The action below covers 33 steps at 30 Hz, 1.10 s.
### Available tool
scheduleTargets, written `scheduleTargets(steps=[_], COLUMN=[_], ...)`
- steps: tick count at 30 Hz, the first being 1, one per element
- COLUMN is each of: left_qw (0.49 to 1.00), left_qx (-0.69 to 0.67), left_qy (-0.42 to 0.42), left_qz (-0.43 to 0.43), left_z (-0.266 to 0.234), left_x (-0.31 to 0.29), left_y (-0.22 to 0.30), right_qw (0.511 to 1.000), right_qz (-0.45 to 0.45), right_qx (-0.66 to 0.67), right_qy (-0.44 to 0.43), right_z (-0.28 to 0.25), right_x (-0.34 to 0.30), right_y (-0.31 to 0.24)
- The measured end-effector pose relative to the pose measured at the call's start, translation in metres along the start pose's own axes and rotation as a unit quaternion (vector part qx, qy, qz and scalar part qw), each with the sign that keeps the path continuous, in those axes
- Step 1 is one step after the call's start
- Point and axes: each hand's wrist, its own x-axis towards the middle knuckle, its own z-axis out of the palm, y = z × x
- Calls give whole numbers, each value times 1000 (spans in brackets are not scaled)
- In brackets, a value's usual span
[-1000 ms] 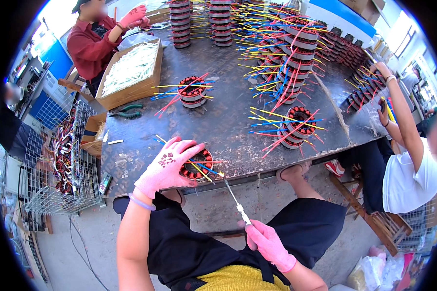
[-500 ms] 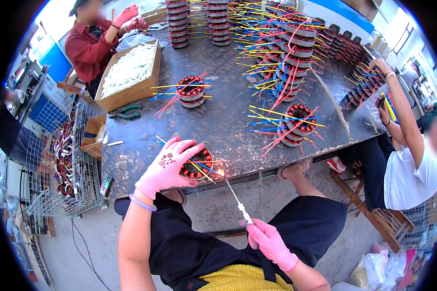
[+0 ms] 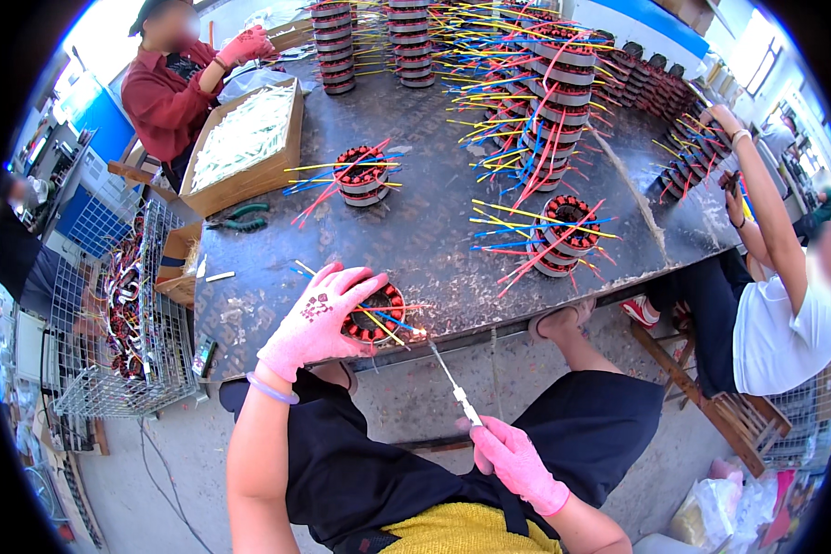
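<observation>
My left hand (image 3: 319,319), in a pink glove, is wrapped over a motor stator (image 3: 385,312) at the table's near edge. Blue, yellow and red wires stick out of the stator, several toward the right. A long-necked lighter (image 3: 462,395) with a white body and thin metal tube is gripped in my pink-gloved right hand (image 3: 517,464). Its tube slants up and left toward the wire ends, where a small orange flame (image 3: 420,332) glows. Two other stator stacks, one short (image 3: 363,175) and one nearer right (image 3: 566,236), stand on the table.
Tall stator stacks (image 3: 559,111) with splayed wires stand at the back. A cardboard box (image 3: 291,138) of white sleeves and green-handled pliers (image 3: 240,220) lie left. A wire basket (image 3: 111,388) stands beside the table. Co-workers sit far left and at right, the latter handling a tilted stator stack (image 3: 697,157).
The flame at the wire ends looks smaller and lower. My hands and the stator stay almost still. The far-left co-worker's hands and the right co-worker's lower hand have shifted slightly.
</observation>
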Motion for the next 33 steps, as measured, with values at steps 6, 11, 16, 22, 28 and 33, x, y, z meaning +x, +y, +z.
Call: scheduleTargets(steps=[6, 11, 16, 22, 28, 33], left_qw=[1000, 1000, 1000, 1000, 1000, 1000], left_qx=[2, 4, 8, 11, 11, 11], left_qy=[-2, -4, -1, -3, -3, -1], left_qz=[-3, -9, -8, -12, -18, -19], left_z=[1, 0, 2, 2, 3, 4], left_x=[0, -1, -1, 0, 0, -1], left_y=[-1, 0, -1, 0, 0, -1], right_qw=[1000, 1000, 1000, 1000, 1000, 999], right_qz=[-4, -4, 8, 0, -14, -17], right_qx=[12, 11, 12, -10, -18, -27], right_qy=[0, -1, -1, -3, -2, -4], right_z=[1, 2, 1, 0, -1, 0], right_x=[1, 0, -1, 1, 2, 2], right_y=[1, 0, -2, 0, 3, 3])
